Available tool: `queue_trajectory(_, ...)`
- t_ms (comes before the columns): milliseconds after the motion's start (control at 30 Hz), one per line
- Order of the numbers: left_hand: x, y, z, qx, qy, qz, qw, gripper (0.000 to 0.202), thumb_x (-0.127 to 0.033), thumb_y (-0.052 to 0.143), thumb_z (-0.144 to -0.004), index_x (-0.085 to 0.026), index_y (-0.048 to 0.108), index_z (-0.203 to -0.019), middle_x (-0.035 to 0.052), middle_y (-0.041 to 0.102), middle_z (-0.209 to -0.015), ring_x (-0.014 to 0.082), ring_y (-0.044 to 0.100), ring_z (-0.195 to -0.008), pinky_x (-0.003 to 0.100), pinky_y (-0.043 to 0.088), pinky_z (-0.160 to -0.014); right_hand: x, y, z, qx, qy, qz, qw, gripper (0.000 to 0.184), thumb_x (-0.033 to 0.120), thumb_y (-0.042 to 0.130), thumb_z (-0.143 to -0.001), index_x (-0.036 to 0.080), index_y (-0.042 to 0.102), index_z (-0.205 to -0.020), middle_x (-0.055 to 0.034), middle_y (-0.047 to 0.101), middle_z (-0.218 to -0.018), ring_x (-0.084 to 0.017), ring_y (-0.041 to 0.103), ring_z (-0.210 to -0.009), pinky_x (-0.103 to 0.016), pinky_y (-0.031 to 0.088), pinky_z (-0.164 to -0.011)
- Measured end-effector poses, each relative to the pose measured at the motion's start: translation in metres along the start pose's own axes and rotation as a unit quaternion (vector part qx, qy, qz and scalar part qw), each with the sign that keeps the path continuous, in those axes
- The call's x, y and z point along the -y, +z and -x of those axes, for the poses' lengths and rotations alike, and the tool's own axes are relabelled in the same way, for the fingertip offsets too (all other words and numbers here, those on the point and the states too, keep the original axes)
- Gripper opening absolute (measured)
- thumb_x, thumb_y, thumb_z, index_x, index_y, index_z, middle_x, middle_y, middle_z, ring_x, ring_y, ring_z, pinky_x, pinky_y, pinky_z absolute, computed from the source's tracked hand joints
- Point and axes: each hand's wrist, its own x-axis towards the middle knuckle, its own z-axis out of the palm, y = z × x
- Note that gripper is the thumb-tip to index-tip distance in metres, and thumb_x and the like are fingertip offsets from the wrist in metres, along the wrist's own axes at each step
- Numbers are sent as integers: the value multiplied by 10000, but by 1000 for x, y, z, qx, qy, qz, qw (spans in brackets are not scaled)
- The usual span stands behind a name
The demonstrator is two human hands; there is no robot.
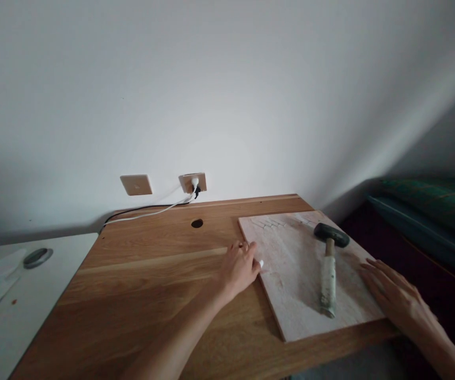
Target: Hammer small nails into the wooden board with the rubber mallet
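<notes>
A pale, marbled square tile [291, 295] lies flat on the wooden table. Across its right half rests a mallet [328, 274] with a black head and a worn whitish handle. My left hand [240, 266] is at the tile's left edge with its fingers curled. A small white piece [261, 263] pokes out by the thumb; most of it is hidden, so its kind does not show. At the tile's right edge, my right hand [396, 295] lies with fingers stretched out, touching the tile and holding nothing. Faint line marks run along the tile's far side.
The wooden table [140, 295] stands against a white wall with a plugged-in socket [193, 182]. White and black cables [144, 212] trail along its back edge, near a round hole. A white table [33, 301] adjoins at left. Stacked cushions [433, 221] sit at right.
</notes>
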Motion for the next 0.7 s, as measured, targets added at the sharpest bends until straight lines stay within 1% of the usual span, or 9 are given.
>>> queue_trajectory(133, 24, -1, 7, -1, 65, 121, 991, 320, -124, 605, -934, -221, 680, -1230, 86, 722, -1317, 247, 650, -1229, 424, 513, -1080, 17, -18, -4, -62, 42, 80, 994, 430, 491, 415, -969, 204, 733, -1002, -217, 780, -1030, -410, 767, -903, -518, 603, -719)
queue_trajectory(233, 57, -14, 26, 4, 97, 165, 982, 214, -75, 579, -931, -213, 731, -991, 77, 725, -1319, 227, 642, -1241, 410, 505, -1088, 69, -18, 7, -113, 66, 91, 987, 289, 391, 488, -1005, 219, 702, -1098, -161, 777, -970, -317, 762, -731, -406, 571, -587)
queue_trajectory(267, 67, -19, 33, -4, 92, 172, 981, 196, -79, 577, -933, -208, 724, -939, 81, 737, -1289, 228, 649, -1222, 415, 508, -1079, 96, -15, 12, -132, 29, 55, 989, 213, 359, 553, -991, 227, 703, -1067, -110, 779, -875, -276, 743, -631, -371, 561, -548)
queue_trajectory(367, 94, -26, 49, -48, 57, 200, 977, 147, -116, 584, -939, -207, 700, -941, 90, 732, -1269, 225, 659, -1185, 409, 513, -1045, 198, 1, 26, -43, -179, -144, 972, 198, 177, 521, -1010, 250, 658, -1133, -34, 770, -868, -193, 768, -738, -276, 615, -680)
queue_trajectory(400, 100, -25, 53, -69, 41, 207, 975, 118, -140, 602, -935, -207, 695, -966, 89, 731, -1243, 219, 670, -1139, 389, 523, -1008, 233, 9, 29, 52, -247, -186, 950, 292, 155, 483, -1021, 242, 638, -1252, -65, 786, -1022, -199, 775, -921, -283, 629, -798)
queue_trajectory(433, 106, -24, 56, -90, 22, 209, 973, 93, -168, 621, -930, -206, 691, -978, 84, 734, -1186, 207, 681, -1064, 360, 533, -953, 264, 17, 31, 136, -293, -197, 926, 359, 142, 480, -1017, 235, 616, -1336, -96, 764, -1200, -225, 731, -1129, -321, 618, -924)
queue_trajectory(500, 113, -20, 60, -126, -20, 206, 970, 58, -225, 632, -933, -202, 683, -947, 47, 725, -983, 171, 663, -859, 293, 525, -801, 311, 33, 32, 208, -299, -173, 915, 377, 211, 583, -1003, 261, 618, -1375, -107, 660, -1440, -294, 592, -1367, -449, 568, -1066)
queue_trajectory(600, 114, -16, 64, -116, -62, 200, 971, 152, -278, 574, -972, -200, 663, -876, -13, 650, -729, 135, 572, -648, 249, 446, -650, 340, 53, 31, 268, -263, -152, 914, 481, 336, 627, -1004, 202, 568, -1462, -148, 550, -1562, -354, 436, -1497, -544, 511, -1130)
queue_trajectory(700, 107, -19, 66, -76, -53, 179, 980, 158, -285, 548, -978, -204, 661, -902, -13, 666, -737, 138, 571, -655, 257, 427, -660, 338, 60, 33, 266, -241, -174, 917, 444, 268, 588, -1019, 178, 575, -1454, -144, 540, -1572, -339, 413, -1515, -558, 468, -1172)
